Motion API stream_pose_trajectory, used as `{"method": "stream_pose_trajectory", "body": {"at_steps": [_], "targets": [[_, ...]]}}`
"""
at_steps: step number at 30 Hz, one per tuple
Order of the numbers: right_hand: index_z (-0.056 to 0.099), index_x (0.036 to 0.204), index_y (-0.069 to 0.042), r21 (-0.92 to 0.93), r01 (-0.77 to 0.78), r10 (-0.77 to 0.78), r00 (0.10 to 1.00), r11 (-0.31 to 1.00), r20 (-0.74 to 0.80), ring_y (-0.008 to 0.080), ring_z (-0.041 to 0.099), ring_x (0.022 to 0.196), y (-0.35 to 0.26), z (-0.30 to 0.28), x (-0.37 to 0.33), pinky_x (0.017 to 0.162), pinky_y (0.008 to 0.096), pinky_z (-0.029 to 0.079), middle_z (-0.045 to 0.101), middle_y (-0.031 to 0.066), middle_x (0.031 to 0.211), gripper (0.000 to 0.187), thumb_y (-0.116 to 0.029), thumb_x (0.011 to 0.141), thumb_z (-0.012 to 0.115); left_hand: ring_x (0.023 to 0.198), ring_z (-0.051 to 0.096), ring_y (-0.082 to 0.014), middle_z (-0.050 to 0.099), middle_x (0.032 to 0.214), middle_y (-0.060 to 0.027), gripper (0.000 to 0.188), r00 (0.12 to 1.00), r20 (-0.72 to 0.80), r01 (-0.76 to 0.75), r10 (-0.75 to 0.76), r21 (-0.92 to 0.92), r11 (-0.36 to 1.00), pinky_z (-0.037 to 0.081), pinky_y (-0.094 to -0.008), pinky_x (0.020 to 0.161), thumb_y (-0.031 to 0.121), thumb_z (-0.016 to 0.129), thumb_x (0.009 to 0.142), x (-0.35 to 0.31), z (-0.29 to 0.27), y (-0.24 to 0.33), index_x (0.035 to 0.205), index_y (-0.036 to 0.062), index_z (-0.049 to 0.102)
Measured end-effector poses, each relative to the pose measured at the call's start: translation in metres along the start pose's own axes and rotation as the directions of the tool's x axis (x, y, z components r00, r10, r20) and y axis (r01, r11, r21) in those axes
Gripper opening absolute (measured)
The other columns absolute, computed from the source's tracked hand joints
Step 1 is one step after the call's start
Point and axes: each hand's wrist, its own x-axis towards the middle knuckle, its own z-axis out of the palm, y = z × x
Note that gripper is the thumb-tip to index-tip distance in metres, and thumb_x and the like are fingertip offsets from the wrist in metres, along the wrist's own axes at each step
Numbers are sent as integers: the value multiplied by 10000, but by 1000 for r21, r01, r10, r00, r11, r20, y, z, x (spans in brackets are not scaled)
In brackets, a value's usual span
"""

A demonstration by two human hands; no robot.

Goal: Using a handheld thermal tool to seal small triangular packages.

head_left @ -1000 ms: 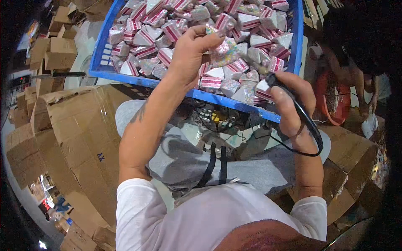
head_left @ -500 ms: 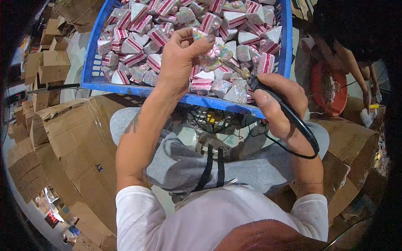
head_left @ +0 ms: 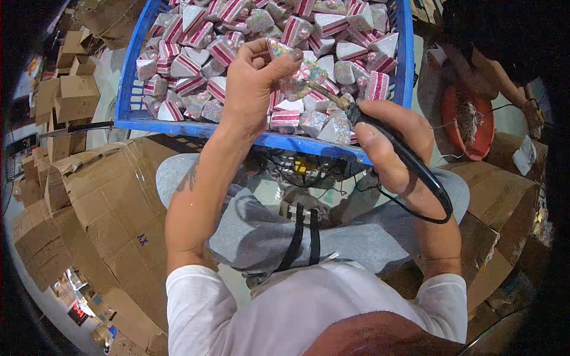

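Note:
My left hand (head_left: 246, 89) pinches a wedge-shaped fake cake slice (head_left: 295, 88) between thumb and fingers, its coloured-sprinkle side showing. In my right hand (head_left: 395, 145) is a soldering iron (head_left: 415, 163) with a black handle and cord. Its metal tip points left and reaches the lower right edge of the held slice; whether it touches cannot be told for sure. Both hands are above the near side of a blue plastic basket (head_left: 297, 146), which is heaped with more pink-and-white striped cake slices (head_left: 285, 120).
Cardboard sheets and boxes (head_left: 113, 202) lie at the left, and another carton (head_left: 499, 202) at the right. A red basin (head_left: 475, 127) stands at the right, beside another person's hand (head_left: 534, 118). Dark cables (head_left: 338, 181) hang below the basket.
My left hand and the slice have shifted slightly left. The iron's metal shaft has tilted slightly and more of it shows. At the right, the other person's hand has moved up.

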Motion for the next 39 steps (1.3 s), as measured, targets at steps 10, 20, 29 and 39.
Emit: {"method": "stream_pose_trajectory", "body": {"at_steps": [10, 20, 29, 39], "targets": [[672, 1029, -48, -1, 23, -23, 999, 1000, -37, 284, 693, 671, 1, 2, 5, 623, 359, 544, 698, 143, 805, 273, -156, 787, 740, 853, 631, -147, 622, 988, -112, 611, 992, -35, -117, 121, 105, 988, 523, -259, 787, 178, 824, 766, -6, 8, 0, 1184, -77, 457], [669, 996, -36, 34, -81, 82, 996, 996, -29, 292, 696, 680, -1, 1, 6, 633, 366, 548, 694, 146, 800, 251, -169, 793, 731, 885, 619, -144, 607, 993, -108, 569, 988, -32, -147, 153, 140, 979, 521, -264, 811, 164, 824, 771, -6, 12, 2, 1152, -63, 469], [653, 1026, -2, 28, -80, 81, 997, 996, -15, 190, 652, 657, -2, 0, 7, 616, 324, 501, 677, 109, 756, 250, -147, 824, 672, 882, 612, -142, 603, 1012, -112, 563, 984, -18, -170, 175, 163, 972, 516, -267, 792, 163, 818, 777, -4, 12, -4, 1160, -50, 466], [662, 1053, -19, 23, -71, 72, 996, 997, -55, 200, 659, 752, -9, -7, 4, 694, 329, 512, 685, 110, 876, 275, -183, 833, 672, 796, 621, -109, 637, 952, -77, 560, 998, -37, -46, 46, 26, 999, 487, -226, 678, 162, 819, 777, -2, 10, -6, 1168, -28, 466]]}}
